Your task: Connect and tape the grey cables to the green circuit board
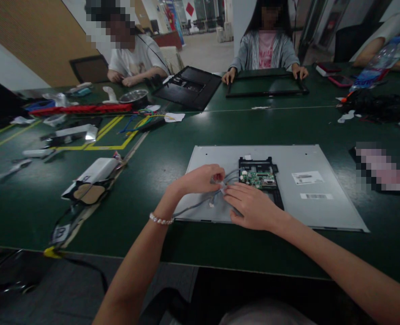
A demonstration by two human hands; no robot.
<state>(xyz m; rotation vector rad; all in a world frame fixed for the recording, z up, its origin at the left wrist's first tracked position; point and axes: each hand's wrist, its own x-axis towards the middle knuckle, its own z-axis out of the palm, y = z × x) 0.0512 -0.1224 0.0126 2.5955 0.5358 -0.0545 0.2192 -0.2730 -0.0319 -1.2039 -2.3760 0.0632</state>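
A grey flat display panel [308, 198] lies back side up on the green table before me. On it sits a black frame [277, 194] with a green circuit board [259, 179]. Grey cables [195, 207] run leftward from the board across the panel. My left hand [204, 179] has its fingers curled in a pinch at the cables, by a small whitish strip [222, 186]. From the other side, my right hand [252, 205] has its fingertips on the cables and the strip, partly hiding them. Its thumb sits lower, close to the panel.
Across the table [172, 158], one person holds a black bezel frame [267, 94]; another sits beside a black back cover [189, 88]. A white-wrapped pack [91, 180] with cords lies left. A pixelated dark-edged object [382, 169] lies right, a bottle [377, 65] behind it.
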